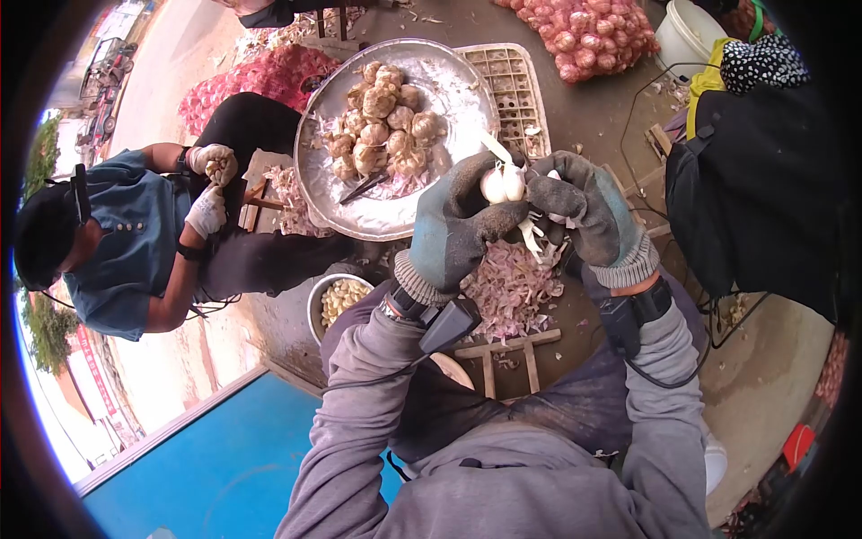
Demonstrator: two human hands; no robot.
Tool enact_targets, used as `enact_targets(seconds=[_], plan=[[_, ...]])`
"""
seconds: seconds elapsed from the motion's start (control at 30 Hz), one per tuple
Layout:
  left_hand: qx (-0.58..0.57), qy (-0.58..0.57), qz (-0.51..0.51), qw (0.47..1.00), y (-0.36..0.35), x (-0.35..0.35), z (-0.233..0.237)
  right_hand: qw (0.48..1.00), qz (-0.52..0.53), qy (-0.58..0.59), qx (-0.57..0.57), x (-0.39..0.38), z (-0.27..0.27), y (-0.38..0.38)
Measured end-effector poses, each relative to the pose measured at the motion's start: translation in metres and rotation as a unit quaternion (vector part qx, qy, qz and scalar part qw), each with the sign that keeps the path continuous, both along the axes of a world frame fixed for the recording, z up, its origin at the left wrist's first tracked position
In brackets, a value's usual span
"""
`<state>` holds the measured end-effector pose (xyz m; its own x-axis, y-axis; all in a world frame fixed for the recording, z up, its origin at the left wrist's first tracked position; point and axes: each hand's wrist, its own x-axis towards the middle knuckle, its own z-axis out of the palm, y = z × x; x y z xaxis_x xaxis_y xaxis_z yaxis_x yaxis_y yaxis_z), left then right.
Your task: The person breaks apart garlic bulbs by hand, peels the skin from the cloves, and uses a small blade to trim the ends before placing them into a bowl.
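My left hand (462, 220), in a grey and teal work glove, is closed around a partly peeled garlic bulb (503, 183). Its stem points up, and pale strips of root or skin (532, 235) hang below. Right against the bulb's side, my gloved right hand (584, 211) is pinched, with pinkish garlic skin showing at its fingers. Beyond my hands a round metal tray (458, 108) carries a heap of unpeeled garlic bulbs (382, 121) and a dark tool (364, 189). Loose peelings (507, 292) pile up beneath my hands.
A co-worker (126, 234) sits at left, handling garlic in white gloves. A bowl of peeled cloves (341, 301) stands by my left knee. Around are a plastic crate (512, 90), red net sacks of bulbs (588, 36), a white bucket (687, 40) and a black cloth-draped object (754, 189).
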<state>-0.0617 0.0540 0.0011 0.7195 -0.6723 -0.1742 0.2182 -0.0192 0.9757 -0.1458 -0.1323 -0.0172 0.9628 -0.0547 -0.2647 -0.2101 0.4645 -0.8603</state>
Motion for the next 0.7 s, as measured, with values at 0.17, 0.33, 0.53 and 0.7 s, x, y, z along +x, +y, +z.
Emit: enact_targets(seconds=[0.17, 0.33, 0.53, 0.7], plan=[[-0.017, 0.004, 0.039, 0.999, -0.003, -0.002, -0.006, 0.998, -0.027, -0.002, 0.053, 0.0, -0.003, -0.005], [0.038, -0.188, 0.015, 0.981, -0.004, 0.002, -0.02, 0.999, -0.005, 0.027, -0.024, 0.004, 0.004, -0.005], [0.12, -0.288, 0.017, 0.95, -0.003, 0.0, -0.022, 0.995, 0.029, 0.052, -0.083, 0.009, 0.001, 0.004], [0.134, -0.373, 0.009, 0.918, 0.003, -0.003, -0.008, 0.993, 0.012, 0.052, -0.109, 0.007, -0.007, 0.011]])
